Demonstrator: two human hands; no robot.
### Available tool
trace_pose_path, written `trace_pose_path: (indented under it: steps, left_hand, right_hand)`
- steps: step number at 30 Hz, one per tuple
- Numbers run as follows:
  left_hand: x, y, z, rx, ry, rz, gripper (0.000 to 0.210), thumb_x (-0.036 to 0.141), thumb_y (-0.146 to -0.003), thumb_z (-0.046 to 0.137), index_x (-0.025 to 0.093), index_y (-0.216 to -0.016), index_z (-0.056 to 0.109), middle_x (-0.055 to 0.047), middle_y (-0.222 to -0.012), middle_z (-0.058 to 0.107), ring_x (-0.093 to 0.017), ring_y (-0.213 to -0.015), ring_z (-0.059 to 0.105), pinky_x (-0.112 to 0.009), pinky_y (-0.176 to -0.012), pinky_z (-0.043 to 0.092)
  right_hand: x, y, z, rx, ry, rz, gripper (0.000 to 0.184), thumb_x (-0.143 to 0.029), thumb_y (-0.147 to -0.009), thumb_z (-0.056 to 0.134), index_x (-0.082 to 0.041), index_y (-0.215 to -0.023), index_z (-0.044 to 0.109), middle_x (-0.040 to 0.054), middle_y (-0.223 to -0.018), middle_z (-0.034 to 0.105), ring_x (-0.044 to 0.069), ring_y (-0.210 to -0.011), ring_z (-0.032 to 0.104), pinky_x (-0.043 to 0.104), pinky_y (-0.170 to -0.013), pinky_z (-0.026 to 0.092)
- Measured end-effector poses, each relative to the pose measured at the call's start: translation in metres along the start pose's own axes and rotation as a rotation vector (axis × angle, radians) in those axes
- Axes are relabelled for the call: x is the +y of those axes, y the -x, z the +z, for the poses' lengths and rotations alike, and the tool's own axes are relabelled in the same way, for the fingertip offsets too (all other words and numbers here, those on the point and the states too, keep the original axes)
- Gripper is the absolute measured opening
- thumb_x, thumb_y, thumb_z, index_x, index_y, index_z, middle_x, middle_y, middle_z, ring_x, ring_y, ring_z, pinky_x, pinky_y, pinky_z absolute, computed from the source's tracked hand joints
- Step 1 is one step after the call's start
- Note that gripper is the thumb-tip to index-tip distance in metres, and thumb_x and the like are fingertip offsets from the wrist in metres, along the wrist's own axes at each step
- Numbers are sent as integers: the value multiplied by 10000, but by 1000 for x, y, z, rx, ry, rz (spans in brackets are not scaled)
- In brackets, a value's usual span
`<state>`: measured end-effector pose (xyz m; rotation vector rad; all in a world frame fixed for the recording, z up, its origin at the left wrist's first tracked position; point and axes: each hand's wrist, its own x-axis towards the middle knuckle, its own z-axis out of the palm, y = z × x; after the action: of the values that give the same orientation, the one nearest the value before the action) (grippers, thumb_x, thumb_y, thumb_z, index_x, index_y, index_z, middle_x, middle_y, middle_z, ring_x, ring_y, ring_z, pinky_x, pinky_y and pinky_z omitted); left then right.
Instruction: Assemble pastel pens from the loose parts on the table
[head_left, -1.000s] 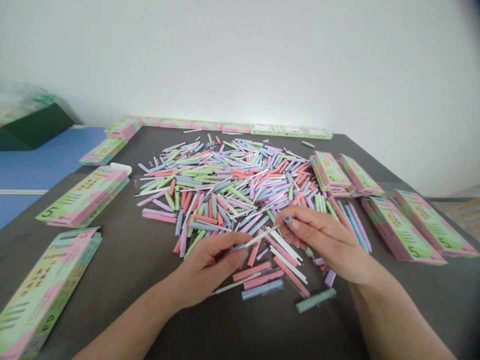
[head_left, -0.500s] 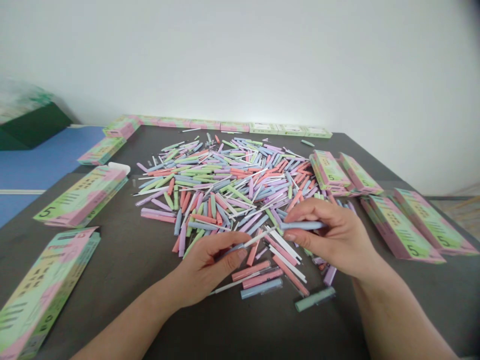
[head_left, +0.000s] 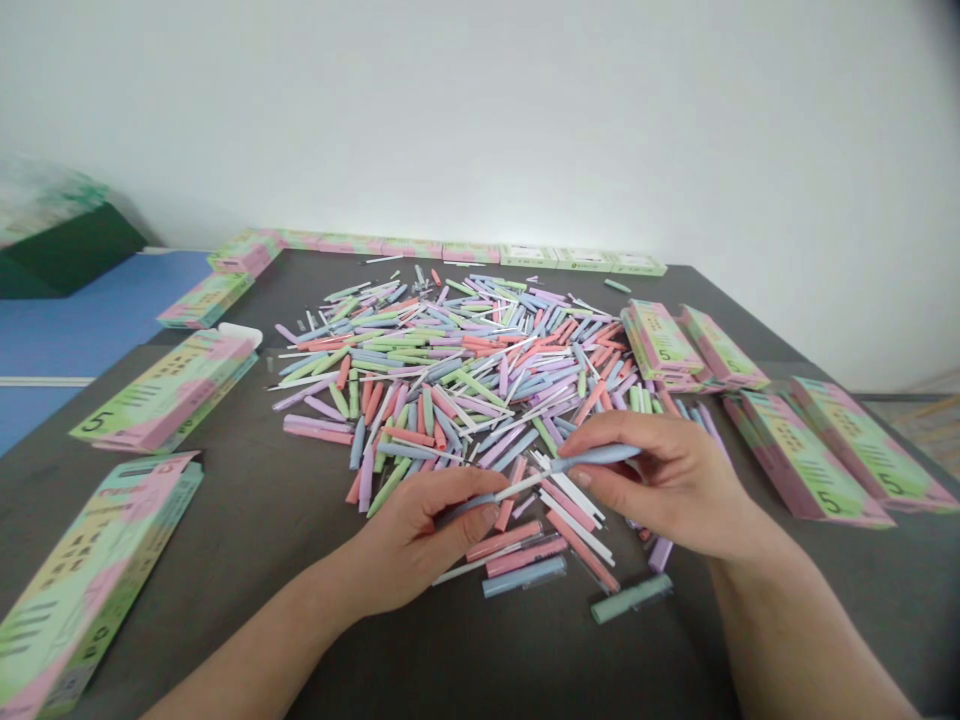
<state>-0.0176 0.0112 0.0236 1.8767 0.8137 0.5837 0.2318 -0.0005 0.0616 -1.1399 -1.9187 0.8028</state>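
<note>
My left hand [head_left: 420, 540] pinches a blue pen section [head_left: 474, 503] between thumb and fingers. From it a white pen refill [head_left: 525, 483] sticks out to the right, slanting up. My right hand [head_left: 671, 480] grips a blue pen barrel [head_left: 604, 456], and the refill's far end meets its mouth; how deep it sits inside I cannot tell. Under the hands lie white refills [head_left: 574, 482], pink pen caps [head_left: 525, 557], a blue cap [head_left: 523, 577] and a green cap [head_left: 631, 598].
A wide heap of pastel pen parts [head_left: 450, 370] covers the middle of the dark table [head_left: 420, 660]. Printed cartons stand at left [head_left: 169, 385], at right [head_left: 810, 460] and in a row along the back [head_left: 472, 252]. A dark green box [head_left: 67, 250] is at far left.
The blue barrel in my right hand has moved slightly left and tilted, so its mouth now meets the refill's end. Before, the two were lined up less closely. My left hand has shifted slightly right.
</note>
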Motion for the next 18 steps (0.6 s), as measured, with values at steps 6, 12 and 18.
trace_pose_path:
  steps: [6, 12, 18]
  left_hand:
    - [4, -3, -3, -15, -144, 76, 270, 242, -946, 466, 140, -1078, 679, -44, -816, 657, -140, -730, 558, -240, -671, 437]
    - [6, -2, -5, -30, -178, 106, 296, 191, -952, 429, 148, -1114, 672, -56, -846, 678, -147, -752, 591, -251, -689, 435]
    - [3, 2, -1, -14, -168, 73, 266, 232, -951, 479, 195, -1183, 606, -42, -1004, 701, -149, -876, 620, -251, -789, 456]
  right_hand:
    - [-3, 2, -3, -115, 61, 8, 205, -67, -781, 622, -183, -938, 689, 17, -755, 676, 111, -624, 589, 195, -527, 422]
    - [2, 3, -3, -106, 14, 40, 121, -154, -828, 656, -181, -925, 723, 27, -741, 700, 111, -614, 620, 185, -526, 454]
    - [0, -2, 12, -192, 11, 29, 127, -241, -849, 667, -175, -930, 741, 55, -822, 749, 155, -729, 679, 227, -640, 516]
